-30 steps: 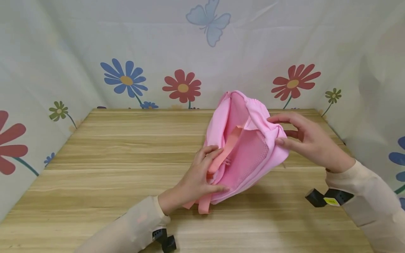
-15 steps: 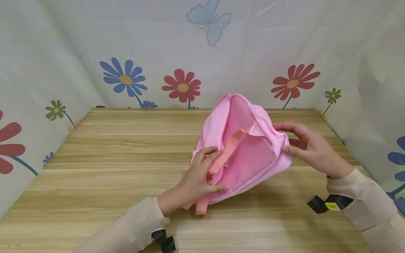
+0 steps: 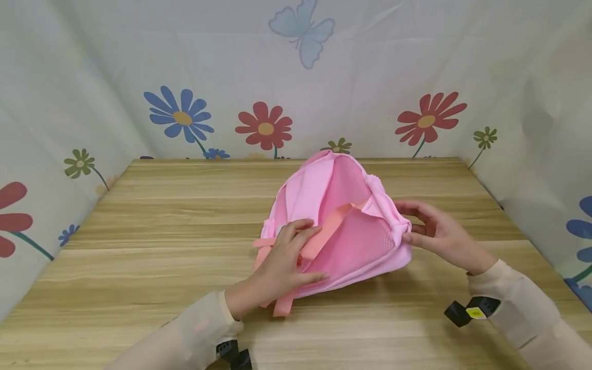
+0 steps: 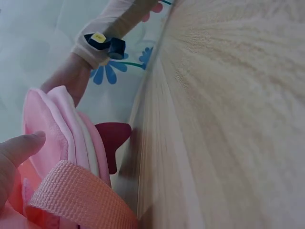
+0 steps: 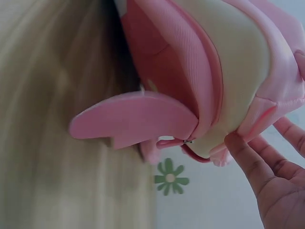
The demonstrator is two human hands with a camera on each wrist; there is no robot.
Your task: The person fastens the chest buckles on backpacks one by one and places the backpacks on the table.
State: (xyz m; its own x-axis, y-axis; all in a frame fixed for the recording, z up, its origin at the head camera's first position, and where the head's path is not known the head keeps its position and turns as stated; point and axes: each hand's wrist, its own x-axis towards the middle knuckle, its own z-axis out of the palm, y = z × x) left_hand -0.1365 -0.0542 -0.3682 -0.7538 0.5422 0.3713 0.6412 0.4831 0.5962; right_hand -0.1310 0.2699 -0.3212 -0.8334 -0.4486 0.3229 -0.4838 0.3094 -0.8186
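A small pink backpack [image 3: 361, 252] stands tilted back on the table, its mesh back panel facing me. My left hand [image 3: 287, 259] grips its lower left part by a padded shoulder strap [image 3: 309, 192], the thumb [image 4: 26, 145] lying on the pink back panel. Orange webbing [image 3: 330, 228] runs from the fingers up to the right side. At that side, my right hand [image 3: 437, 239] holds the edge between thumb and fingers. Seen from the right wrist, the front has a cream band [image 5: 243, 52] and a stiff pink wing-shaped flap [image 5: 138, 117] sticking out.
The wooden table [image 3: 185, 216] carries the backpack. A pale curtain [image 3: 361, 67] printed with flowers and a butterfly encloses the back and sides. Each sleeve bears a small black camera, one on the left wrist [image 3: 235, 355] and one on the right wrist [image 3: 472, 311].
The backpack's top has come down and swung left, showing more of its back panel. My right hand has lowered with its side, while my left hand has stayed nearly in place.
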